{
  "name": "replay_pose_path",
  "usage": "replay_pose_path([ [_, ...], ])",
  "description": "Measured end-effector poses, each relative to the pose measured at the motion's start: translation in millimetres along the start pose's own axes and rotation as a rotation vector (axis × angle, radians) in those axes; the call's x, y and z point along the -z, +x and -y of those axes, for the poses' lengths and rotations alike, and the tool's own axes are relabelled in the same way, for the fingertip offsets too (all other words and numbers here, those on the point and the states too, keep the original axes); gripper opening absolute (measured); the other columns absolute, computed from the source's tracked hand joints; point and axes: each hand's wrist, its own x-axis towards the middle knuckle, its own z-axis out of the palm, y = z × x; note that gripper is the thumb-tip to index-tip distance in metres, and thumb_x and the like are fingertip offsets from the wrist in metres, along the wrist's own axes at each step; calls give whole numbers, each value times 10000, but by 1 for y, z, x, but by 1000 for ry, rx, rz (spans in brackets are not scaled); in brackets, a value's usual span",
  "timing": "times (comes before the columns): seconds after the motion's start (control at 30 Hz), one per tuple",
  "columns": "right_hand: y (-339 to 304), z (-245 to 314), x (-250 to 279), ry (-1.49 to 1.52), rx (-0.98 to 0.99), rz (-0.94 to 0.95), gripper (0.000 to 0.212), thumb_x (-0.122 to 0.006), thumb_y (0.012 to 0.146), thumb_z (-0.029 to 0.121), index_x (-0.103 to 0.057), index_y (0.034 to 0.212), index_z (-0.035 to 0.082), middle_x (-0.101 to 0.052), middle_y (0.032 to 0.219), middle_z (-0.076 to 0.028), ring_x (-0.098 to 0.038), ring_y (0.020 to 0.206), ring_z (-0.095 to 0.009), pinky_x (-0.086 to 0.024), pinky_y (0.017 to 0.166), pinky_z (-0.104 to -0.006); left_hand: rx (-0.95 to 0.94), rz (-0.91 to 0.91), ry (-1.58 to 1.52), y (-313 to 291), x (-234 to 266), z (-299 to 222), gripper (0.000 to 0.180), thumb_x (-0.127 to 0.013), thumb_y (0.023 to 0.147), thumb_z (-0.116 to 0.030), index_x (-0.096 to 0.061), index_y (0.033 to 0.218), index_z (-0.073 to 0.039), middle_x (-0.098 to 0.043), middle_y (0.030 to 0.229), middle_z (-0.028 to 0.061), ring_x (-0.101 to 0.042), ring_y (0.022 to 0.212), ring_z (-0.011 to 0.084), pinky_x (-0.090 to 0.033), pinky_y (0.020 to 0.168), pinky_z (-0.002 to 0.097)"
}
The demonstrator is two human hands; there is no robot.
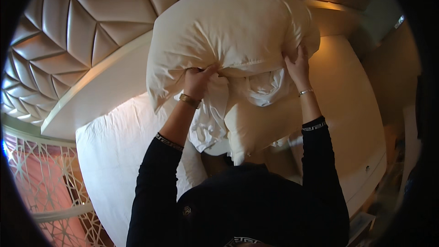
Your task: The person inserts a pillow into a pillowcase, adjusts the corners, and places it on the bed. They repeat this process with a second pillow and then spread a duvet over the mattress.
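A large white pillow (238, 25) is held up in front of me, bulging upward and creased along its near edge. My left hand (199, 81) grips that edge left of the middle, its fingers partly hidden in the fabric. Farther right, my right hand (298, 66) is closed on the pillow's edge, thumb on the near side. Loose white cloth (209, 121) hangs below the pillow between my arms; whether it is a pillowcase I cannot tell. Under it, a second cream pillow (263, 123) lies close to my body.
A bed with white bedding (132, 151) spreads at left, another pale mattress (350, 119) at right. Behind rises a padded beige headboard wall (109, 4) with a ledge (100, 89). A white lattice screen (48, 174) stands at far left.
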Motion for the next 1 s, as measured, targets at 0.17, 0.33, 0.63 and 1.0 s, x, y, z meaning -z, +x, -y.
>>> replay_pose_path([
  [0.17,-58,89,36,112,283,-290,351,-697,850,134,-595,1158,-1,-621,1164,-160,-564,1116,-315,-455,942,-398,-12,30,-161,-61,31,-26,85,-664,860,-37,-669,942,-14,-687,831,27,-634,728,92,-501,633,242],
  [0.33,-162,175,8,765,362,396,255,-663,838,52,-630,1088,18,-668,1004,-130,-658,904,-256,-518,784,-341,0,-76,-250,-140,36,-66,156,-655,863,-20,-664,1018,-23,-696,855,37,-654,754,106,-525,672,243],
  [0.63,-289,257,-51,1025,811,1065,448,-766,686,196,-622,1088,60,-600,1002,-122,-562,990,-313,-428,882,-408,-78,-137,-165,-298,76,-60,147,-673,853,2,-669,1000,10,-700,889,47,-637,814,83,-515,724,221],
  [1.0,-371,277,-96,1058,273,1503,196,-541,906,102,-616,751,8,-627,721,-10,-519,673,-90,-460,619,-269,-363,-1149,-137,-501,145,-22,135,-645,886,-40,-645,1017,-7,-549,648,-44,-417,537,9,-326,483,179],
])
